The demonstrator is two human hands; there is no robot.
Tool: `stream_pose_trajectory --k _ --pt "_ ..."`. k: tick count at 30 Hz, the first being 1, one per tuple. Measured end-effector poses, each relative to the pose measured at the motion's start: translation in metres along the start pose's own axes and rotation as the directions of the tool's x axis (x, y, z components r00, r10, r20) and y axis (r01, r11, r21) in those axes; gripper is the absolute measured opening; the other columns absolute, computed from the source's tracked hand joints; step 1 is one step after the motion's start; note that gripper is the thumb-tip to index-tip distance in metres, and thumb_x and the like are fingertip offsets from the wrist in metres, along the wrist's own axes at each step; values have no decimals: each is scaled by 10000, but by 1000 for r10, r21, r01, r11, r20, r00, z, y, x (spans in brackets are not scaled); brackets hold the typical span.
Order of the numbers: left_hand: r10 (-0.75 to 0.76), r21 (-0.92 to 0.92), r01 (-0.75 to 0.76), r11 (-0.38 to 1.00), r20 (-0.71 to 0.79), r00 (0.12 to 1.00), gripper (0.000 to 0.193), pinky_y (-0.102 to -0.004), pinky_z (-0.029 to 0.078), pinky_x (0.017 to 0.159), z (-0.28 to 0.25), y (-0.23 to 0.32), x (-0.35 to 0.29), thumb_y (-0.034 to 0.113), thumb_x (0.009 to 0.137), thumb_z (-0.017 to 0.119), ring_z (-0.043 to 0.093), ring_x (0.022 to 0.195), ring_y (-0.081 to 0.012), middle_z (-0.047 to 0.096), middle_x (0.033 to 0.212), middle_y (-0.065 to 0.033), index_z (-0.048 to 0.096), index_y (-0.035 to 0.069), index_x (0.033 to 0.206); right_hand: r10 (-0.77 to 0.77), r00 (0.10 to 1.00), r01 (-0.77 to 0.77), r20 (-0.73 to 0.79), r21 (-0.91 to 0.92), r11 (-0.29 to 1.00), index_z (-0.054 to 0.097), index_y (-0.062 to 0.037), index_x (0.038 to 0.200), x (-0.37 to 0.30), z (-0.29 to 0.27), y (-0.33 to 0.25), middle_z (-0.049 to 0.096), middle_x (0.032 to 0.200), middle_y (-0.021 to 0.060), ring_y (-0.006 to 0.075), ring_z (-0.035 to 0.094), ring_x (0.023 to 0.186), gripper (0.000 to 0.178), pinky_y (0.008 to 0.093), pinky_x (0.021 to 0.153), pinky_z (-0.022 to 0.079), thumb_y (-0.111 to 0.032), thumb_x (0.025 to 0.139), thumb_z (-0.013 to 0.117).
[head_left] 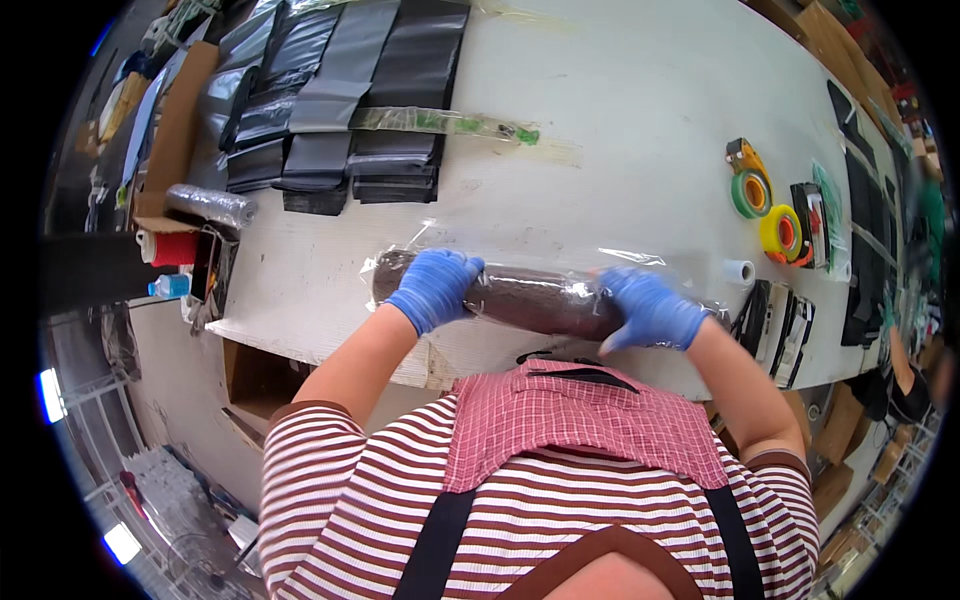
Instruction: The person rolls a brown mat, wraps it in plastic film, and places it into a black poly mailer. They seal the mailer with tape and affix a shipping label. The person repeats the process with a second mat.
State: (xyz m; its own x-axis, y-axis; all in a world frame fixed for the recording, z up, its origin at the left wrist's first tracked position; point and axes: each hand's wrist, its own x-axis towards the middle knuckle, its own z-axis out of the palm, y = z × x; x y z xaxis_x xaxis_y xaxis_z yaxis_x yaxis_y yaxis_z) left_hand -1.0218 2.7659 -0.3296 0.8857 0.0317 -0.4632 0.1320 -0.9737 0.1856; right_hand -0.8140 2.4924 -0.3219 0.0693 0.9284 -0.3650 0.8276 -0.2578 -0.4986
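A dark brown roll (535, 298), wrapped in clear plastic film, lies crosswise near the front edge of the white table. My left hand (437, 288), in a blue glove, grips it near its left end, with the fingers curled over the top. Toward the other end my right hand (650, 310), gloved too, is wrapped around the roll, thumb on the near side and fingers on the far side. Loose film sticks out past both hands. The part of the roll under my right palm is hidden.
Stacked black and grey plastic bags (340, 100) lie at the far left, crossed by a clear tape strip (440, 122). On the right are tape dispensers (750, 185), a small white roll (739, 271) and black-handled tools (775, 325). A blue bottle (170, 286) stands left.
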Motion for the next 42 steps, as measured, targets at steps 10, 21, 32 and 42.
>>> stream_pose_trajectory --k 10,21,32,42 --pt "-136 -472 -145 870 -512 848 537 -294 463 944 3 -98 -23 65 820 689 564 1115 -212 592 1208 -134 519 68 1330 -2 953 -52 -303 -170 984 473 -133 1347 6 58 -47 549 1202 127 327 511 1137 824 470 999 360 -343 620 798" --pt "-200 -853 442 277 399 895 205 -327 526 646 53 -150 -34 143 908 553 621 763 -169 670 882 -83 656 21 1037 -166 824 27 -542 -255 967 521 -148 1276 2 96 -43 575 1134 130 312 562 1008 744 473 878 428 -417 634 783" --pt "-55 -916 306 259 302 952 189 -274 487 701 100 -156 -55 148 875 634 608 774 -145 669 884 -32 688 11 994 -160 792 30 -590 -223 974 530 -156 1287 -8 101 -36 581 1153 142 323 563 1081 538 463 950 410 -300 779 632" --pt "-488 -974 -46 -222 70 870 39 -225 428 545 120 -141 -71 132 921 585 533 649 -75 551 730 21 620 115 921 -126 778 37 -616 -156 987 562 -137 1210 -12 89 -40 605 1102 121 313 587 1025 517 451 904 443 -316 736 666"
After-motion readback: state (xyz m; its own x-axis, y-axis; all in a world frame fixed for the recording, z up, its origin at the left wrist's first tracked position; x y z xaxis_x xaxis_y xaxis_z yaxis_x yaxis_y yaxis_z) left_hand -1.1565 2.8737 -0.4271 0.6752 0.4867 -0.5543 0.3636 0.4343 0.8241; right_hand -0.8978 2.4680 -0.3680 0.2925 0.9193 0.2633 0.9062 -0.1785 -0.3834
